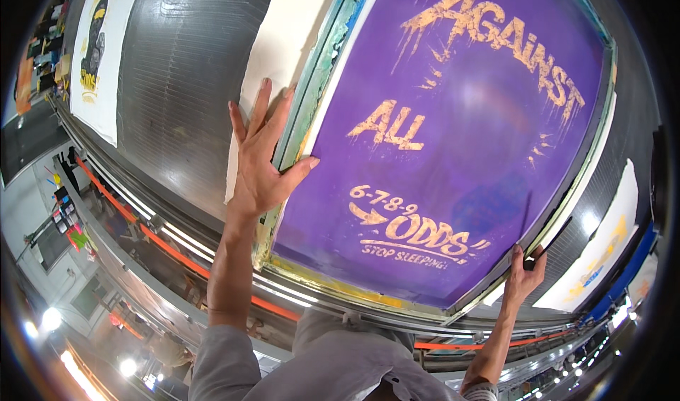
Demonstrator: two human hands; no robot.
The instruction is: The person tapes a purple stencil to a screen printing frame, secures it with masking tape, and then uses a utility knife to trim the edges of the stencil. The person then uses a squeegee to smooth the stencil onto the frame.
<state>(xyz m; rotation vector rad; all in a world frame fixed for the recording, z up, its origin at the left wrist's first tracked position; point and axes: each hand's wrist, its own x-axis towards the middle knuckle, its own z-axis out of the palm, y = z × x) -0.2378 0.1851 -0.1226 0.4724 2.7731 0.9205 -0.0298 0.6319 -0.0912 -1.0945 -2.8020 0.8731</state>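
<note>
A printing screen (333,181) with a purple surface and pale stencil lettering lies in front of me, inside a paint-stained frame (306,104). My left hand (263,164) rests with fingers spread at the frame's left side; its thumb reaches over onto the purple edge. Under the fingers of that hand, a piece of white fabric (287,29) shows beside the frame. At the lower right corner, my right hand (523,277) has its thumb and fingers closed about the frame's edge. Most of the fabric beneath the screen is hidden.
A long dark table (191,68) runs under the screen. White fabric with a yellow and black print (106,54) lies to the left, another printed white piece (595,259) to the right. An orange rail (177,245) follows the table's near side.
</note>
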